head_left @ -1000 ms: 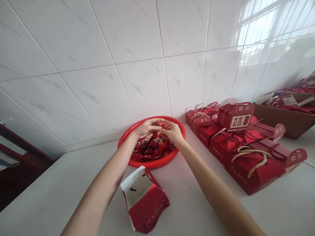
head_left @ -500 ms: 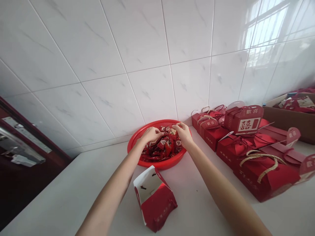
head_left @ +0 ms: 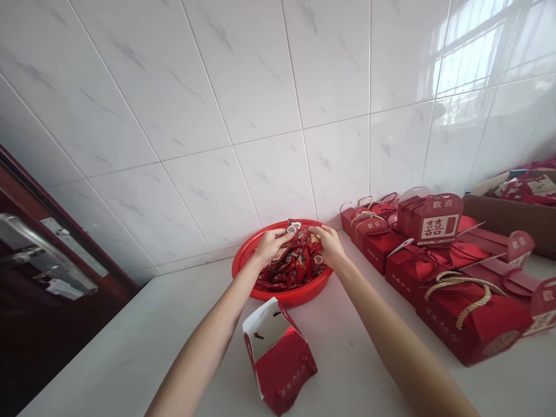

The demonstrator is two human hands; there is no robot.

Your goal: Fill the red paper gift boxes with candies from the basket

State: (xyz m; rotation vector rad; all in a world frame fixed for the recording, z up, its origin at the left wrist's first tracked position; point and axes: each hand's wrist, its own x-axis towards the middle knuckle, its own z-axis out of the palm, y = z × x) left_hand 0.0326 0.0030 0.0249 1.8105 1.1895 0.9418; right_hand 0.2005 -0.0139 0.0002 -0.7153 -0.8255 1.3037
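Observation:
A red plastic basket [head_left: 299, 296] by the tiled wall holds many red wrapped packets [head_left: 286, 269]. My left hand [head_left: 271, 244] is over its left part, fingers closed on a small red packet [head_left: 293, 227] with a white label. At the basket's right side is my right hand [head_left: 328, 243], its thumb and fingers pinched together at the packets; what it grips is too small to make out. Between my forearms an open red box [head_left: 284, 368] with a white inside stands on the white surface, in front of the basket.
Closed red gift boxes [head_left: 460, 307] with rope handles stand in rows on the right, a smaller box [head_left: 436, 219] on top. A brown carton [head_left: 512, 223] with red items is at the far right. A dark door with a metal handle [head_left: 56, 260] is at left.
My left hand has risen slightly, and a labelled packet now shows raised at its fingertips. The view has shifted a little, moving everything slightly right and down.

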